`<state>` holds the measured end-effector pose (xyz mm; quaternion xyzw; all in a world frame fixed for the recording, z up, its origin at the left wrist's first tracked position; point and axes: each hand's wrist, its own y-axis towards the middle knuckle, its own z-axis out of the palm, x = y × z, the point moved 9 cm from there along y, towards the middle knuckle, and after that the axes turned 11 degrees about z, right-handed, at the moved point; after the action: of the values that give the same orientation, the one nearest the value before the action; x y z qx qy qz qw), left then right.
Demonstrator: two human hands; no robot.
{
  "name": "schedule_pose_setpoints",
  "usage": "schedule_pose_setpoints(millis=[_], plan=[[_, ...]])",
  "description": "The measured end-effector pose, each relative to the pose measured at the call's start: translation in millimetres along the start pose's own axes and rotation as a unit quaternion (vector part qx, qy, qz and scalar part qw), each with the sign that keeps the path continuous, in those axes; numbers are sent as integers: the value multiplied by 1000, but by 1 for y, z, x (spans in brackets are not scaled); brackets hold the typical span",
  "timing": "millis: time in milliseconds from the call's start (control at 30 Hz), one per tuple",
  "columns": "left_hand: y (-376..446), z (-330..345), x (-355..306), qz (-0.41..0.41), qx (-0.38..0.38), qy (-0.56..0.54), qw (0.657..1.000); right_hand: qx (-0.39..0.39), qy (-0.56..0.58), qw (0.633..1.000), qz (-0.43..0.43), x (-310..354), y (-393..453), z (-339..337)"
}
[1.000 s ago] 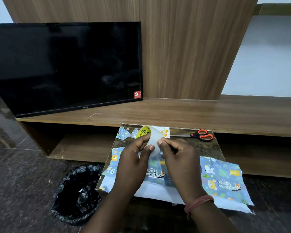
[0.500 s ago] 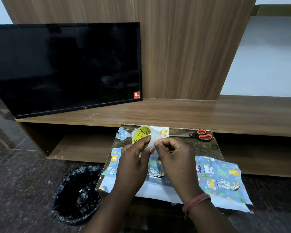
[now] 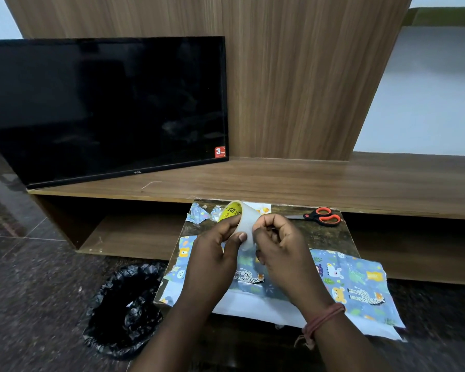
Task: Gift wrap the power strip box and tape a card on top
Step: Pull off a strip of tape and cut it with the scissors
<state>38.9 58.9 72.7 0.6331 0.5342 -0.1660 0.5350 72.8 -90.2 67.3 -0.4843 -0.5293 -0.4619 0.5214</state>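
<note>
My left hand (image 3: pixel 215 253) grips a roll of clear tape (image 3: pixel 243 222) with a yellow core, held upright above the small table. The curled fingertips of my right hand (image 3: pixel 279 245) pinch at the roll's outer face. Beneath both hands lies blue wrapping paper (image 3: pixel 355 283) printed with animals, its white underside showing at the near edge. A paper-covered shape (image 3: pixel 253 280) sits under my wrists; I cannot tell how much of the box it covers. A white card (image 3: pixel 263 209) with orange dots lies behind the roll.
Orange-handled scissors (image 3: pixel 324 216) lie at the back right of the dark table (image 3: pixel 325 237). Crumpled paper scraps (image 3: pixel 199 214) sit at its back left. A bin with a black bag (image 3: pixel 124 310) stands on the floor to the left. A TV (image 3: pixel 105 108) leans on the wooden shelf.
My right hand's fingers have curled in tighter against the tape roll, and the roll has turned slightly in my left hand. The paper has not moved.
</note>
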Motion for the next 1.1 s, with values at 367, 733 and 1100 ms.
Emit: schedule_pose_setpoints(millis=[367,733,1100], plan=[[4,-4,1,3,22,-18,1000,-55,-7,997,-47,15,-8,-9],[7,-1,-7,46,55,20,997,-71,6,997,-34,21,-6,-19],[14,-5,-2,1,81,-27,996,-92,-155,971,-156,62,-22,-10]])
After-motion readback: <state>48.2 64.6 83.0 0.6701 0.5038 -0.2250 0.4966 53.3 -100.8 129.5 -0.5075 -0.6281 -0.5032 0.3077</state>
